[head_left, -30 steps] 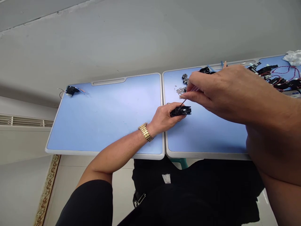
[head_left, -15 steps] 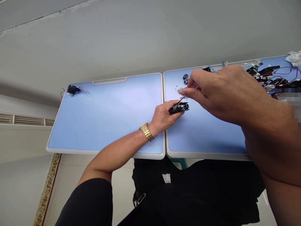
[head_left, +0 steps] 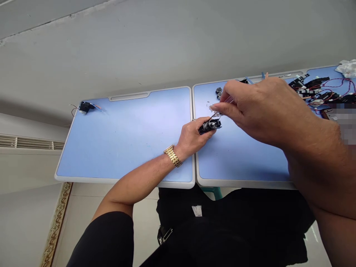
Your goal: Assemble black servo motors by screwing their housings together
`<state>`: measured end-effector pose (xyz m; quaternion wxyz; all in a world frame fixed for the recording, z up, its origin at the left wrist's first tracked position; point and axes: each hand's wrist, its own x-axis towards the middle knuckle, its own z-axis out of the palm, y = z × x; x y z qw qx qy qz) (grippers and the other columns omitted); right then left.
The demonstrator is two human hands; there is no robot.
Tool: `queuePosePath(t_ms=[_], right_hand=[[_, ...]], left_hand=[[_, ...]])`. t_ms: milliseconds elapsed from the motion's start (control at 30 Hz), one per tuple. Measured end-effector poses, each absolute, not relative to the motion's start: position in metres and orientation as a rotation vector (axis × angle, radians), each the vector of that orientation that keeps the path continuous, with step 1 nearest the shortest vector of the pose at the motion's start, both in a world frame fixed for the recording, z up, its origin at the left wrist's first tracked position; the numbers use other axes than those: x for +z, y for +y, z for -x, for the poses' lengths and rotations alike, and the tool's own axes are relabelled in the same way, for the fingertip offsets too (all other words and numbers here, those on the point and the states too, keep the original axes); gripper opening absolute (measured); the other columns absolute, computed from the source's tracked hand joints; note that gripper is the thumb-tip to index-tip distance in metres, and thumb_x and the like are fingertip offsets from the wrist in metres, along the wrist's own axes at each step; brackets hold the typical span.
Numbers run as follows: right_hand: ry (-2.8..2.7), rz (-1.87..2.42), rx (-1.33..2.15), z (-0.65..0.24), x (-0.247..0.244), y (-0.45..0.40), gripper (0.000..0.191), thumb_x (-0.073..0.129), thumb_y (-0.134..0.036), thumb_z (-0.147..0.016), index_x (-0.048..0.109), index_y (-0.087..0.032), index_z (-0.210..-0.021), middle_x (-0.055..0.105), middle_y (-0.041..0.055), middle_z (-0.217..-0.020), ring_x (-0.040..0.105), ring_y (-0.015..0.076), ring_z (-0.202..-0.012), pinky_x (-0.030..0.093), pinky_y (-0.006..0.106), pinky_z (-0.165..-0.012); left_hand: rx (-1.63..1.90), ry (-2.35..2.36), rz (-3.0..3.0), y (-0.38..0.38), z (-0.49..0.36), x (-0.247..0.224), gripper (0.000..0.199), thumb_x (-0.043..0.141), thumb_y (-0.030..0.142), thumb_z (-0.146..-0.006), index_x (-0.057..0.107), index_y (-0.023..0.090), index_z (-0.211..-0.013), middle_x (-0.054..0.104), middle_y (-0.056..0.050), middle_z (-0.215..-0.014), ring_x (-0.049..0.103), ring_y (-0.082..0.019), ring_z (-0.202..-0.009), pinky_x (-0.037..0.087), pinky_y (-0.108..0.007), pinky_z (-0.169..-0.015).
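My left hand is closed around a small black plastic assembly with a round metallic piece at its end, above the seam between the tables. My right hand pinches a thin screwdriver, its clear handle mostly hidden by the fingers. The screwdriver's shaft slants down to the upper side of the black assembly; its tip is too small to make out. Behind the fingertips lies a pile of small screws, partly covered by the right hand. Two round black-and-silver parts sit just beyond.
Two blue-topped tables stand side by side against a grey wall. Another black assembly with wires lies at the far left corner. Several black parts with red wires are heaped at right, near crumpled white plastic.
My left hand and the black assembly have shifted slightly left and up in view, tilting a little. My right hand keeps its pinch on the screwdriver, almost in the same place.
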<state>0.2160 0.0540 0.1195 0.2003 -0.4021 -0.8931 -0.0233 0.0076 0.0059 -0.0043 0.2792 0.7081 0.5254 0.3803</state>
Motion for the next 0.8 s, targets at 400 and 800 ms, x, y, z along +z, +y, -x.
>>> queuePosePath(t_ms=[400, 800], right_hand=[[-2.029, 1.093, 0.125, -0.22, 0.141, 0.04, 0.016, 0.076, -0.041, -0.103, 0.075, -0.027, -0.096, 0.085, 0.0, -0.089, 0.08, 0.023, -0.082, 0.054, 0.039, -0.074], [-1.646, 1.195, 0.332, -0.27, 0.032, 0.044, 0.013, 0.074, -0.023, -0.089, 0.074, -0.027, -0.077, 0.074, -0.0034, -0.063, 0.071, 0.0176, -0.055, 0.053, 0.033, -0.058]], left_hand=[[0.811, 1.118, -2.028, 0.005, -0.008, -0.004, 0.026, 0.08, 0.026, -0.098, 0.078, 0.027, -0.124, 0.086, -0.004, -0.122, 0.081, -0.022, -0.113, 0.065, -0.041, -0.104], [0.82, 1.078, -2.067, 0.007, -0.007, -0.002, 0.028, 0.076, 0.03, -0.098, 0.08, 0.027, -0.125, 0.088, -0.002, -0.116, 0.082, -0.021, -0.109, 0.066, -0.038, -0.101]])
